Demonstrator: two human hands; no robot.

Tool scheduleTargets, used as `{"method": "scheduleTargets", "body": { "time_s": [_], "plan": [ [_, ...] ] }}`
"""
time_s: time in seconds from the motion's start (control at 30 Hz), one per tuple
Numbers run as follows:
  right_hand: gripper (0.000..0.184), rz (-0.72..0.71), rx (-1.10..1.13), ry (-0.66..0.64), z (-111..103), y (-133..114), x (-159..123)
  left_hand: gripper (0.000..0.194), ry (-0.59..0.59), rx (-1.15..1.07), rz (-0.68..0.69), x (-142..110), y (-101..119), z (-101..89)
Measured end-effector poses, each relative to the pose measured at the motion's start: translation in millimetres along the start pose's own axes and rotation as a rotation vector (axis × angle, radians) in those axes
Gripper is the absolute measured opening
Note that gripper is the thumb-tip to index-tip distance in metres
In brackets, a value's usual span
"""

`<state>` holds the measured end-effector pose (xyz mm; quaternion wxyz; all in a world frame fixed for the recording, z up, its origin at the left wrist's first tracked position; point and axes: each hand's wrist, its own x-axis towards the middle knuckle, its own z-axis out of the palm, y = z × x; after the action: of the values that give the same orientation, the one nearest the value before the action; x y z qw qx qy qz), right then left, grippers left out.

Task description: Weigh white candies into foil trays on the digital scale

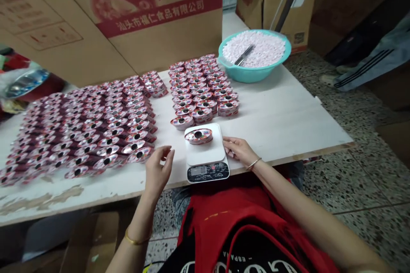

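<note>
A small white kitchen scale [209, 153] stands at the table's front edge, its dark display panel facing me. On its platform sits a pointed-oval printed container [198, 136] with a round dark hole in the top. My left hand [159, 168] hovers left of the scale, fingers loosely curved, thumb apart, nothing visible in it. At the scale's right side, my right hand [239, 151] rests with fingers stretched toward the edge; whether they touch it is hard to tell. Behind the scale are rows of the same containers [200, 91], and a larger group [96, 132] fills the left.
A turquoise basin [253, 74] full of pale pink-white pieces, with a metal utensil [244, 54] on top, stands at the back right. A large cardboard box [128, 47] rises behind the rows. At far left is a red bowl [40, 85]. A person's striped trouser leg [368, 66] shows at right.
</note>
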<state>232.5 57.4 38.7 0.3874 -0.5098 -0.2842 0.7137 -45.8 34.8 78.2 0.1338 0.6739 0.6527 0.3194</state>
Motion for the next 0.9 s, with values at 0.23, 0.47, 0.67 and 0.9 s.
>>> {"method": "scheduleTargets", "body": {
  "time_s": [0.23,0.47,0.67,0.9],
  "plan": [
    [0.042,-0.060,-0.100,0.081,8.5,-5.5,5.1,0.025,0.034,-0.009,-0.065,-37.4,-42.6,25.0],
    [0.023,-0.421,-0.578,-0.094,35.2,-72.2,-6.0,0.023,0.062,-0.029,-0.043,-40.6,-53.5,35.4],
    [0.012,-0.537,-1.152,-0.225,85.0,-100.7,-0.8,0.021,0.081,-0.048,-0.030,-42.1,-55.0,34.4],
    [0.013,-0.439,-1.450,-0.278,105.3,-108.2,7.1,0.021,0.074,-0.063,-0.033,-42.9,-55.6,34.1]
  ]
}}
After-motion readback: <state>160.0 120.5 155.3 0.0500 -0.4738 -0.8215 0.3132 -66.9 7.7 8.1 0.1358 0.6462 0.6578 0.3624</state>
